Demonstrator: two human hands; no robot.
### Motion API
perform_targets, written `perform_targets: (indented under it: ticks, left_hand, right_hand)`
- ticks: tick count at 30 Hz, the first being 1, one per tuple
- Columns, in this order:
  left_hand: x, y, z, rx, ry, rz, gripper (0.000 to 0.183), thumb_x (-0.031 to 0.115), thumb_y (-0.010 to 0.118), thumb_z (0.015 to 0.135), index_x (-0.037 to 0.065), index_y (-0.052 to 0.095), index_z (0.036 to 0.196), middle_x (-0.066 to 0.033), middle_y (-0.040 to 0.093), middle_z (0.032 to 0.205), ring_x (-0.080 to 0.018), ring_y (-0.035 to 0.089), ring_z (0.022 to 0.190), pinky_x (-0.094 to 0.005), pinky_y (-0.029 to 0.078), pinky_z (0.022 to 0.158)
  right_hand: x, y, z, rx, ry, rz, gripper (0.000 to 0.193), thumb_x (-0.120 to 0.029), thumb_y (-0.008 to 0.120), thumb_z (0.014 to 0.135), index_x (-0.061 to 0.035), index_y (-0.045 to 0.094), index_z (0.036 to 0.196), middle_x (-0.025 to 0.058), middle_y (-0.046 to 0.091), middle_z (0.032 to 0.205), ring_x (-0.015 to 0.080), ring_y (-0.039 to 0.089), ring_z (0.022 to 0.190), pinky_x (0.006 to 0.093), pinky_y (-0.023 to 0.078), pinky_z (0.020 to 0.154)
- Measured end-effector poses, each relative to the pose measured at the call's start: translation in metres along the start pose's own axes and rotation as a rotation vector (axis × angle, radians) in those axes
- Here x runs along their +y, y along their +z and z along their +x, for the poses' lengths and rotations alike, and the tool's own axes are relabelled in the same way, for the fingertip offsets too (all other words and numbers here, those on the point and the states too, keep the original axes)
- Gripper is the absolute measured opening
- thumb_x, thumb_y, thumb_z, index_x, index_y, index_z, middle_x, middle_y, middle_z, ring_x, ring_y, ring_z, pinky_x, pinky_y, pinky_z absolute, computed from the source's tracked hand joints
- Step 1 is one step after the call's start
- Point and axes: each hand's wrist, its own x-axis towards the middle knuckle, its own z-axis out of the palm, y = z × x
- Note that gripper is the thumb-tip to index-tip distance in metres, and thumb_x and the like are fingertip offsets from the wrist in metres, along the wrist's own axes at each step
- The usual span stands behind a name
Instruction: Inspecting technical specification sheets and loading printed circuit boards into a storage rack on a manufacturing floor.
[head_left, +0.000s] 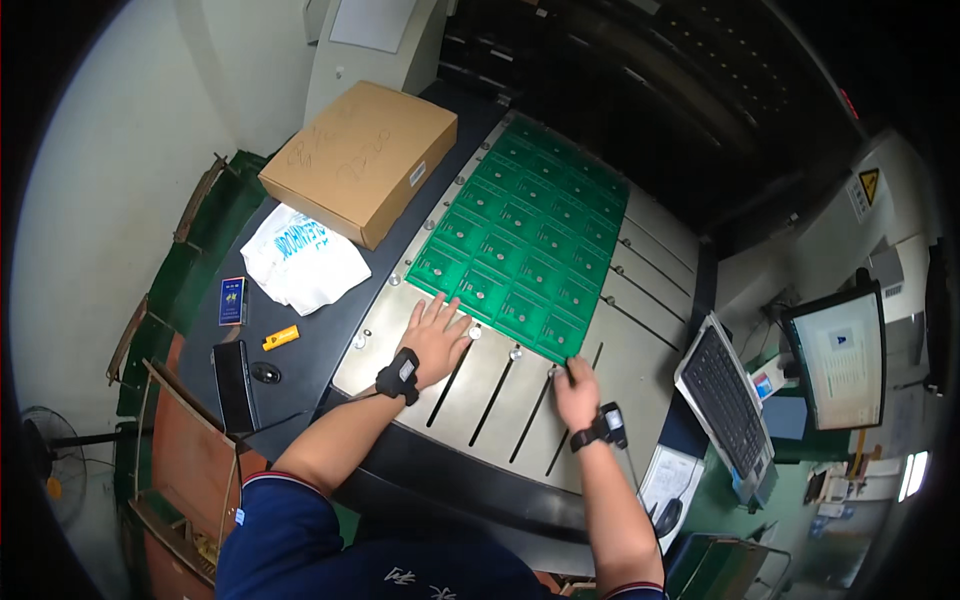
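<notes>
A large green circuit board panel (535, 215), divided into many repeated rectangles, lies flat on a slotted metal machine bed (470, 385). My left hand (436, 342) is spread flat at the panel's near left edge, its fingertips reaching the green border. At the near right corner of the panel, my right hand (577, 390) rests with its fingers bent and close together. Whether those fingers pinch the corner or only press against it is hard to see. Round metal studs (516, 354) line the bed just in front of the panel. Each wrist wears a black strapped device.
On the dark left ledge are a cardboard box (360, 155), a white plastic bag (303, 262), a small blue box (232, 301), a yellow lighter (281, 338) and a black phone (234, 386). To the right stand a keyboard (725, 400) and a monitor (838, 355). Dark machinery (640, 90) spans the back.
</notes>
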Motion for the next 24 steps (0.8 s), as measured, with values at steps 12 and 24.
perform_targets:
  ticks: [12,24]
  left_hand:
    - [0.007,0.002,0.001,0.137,-0.015,-0.064,0.030,0.025,0.052,0.085,0.007,0.058,0.109,-0.0148,0.049,0.125,-0.0321,0.038,0.123,-0.0514,0.028,0.100]
    - [-0.006,0.008,-0.007,0.099,-0.034,0.011,0.037,0.030,0.042,0.090,0.010,0.055,0.118,-0.0133,0.048,0.129,-0.0313,0.035,0.127,-0.0490,0.026,0.103]
  right_hand:
    - [0.002,-0.029,0.016,-0.344,-0.108,-0.111,0.049,-0.021,0.056,0.080,0.0014,0.048,0.122,0.0282,0.039,0.132,0.0387,0.033,0.127,0.0399,0.028,0.106]
    - [-0.003,-0.031,-0.231,-0.207,-0.125,-0.242,0.044,-0.016,0.053,0.082,-0.0001,0.048,0.123,0.0216,0.040,0.133,0.0412,0.031,0.127,0.0524,0.023,0.104]
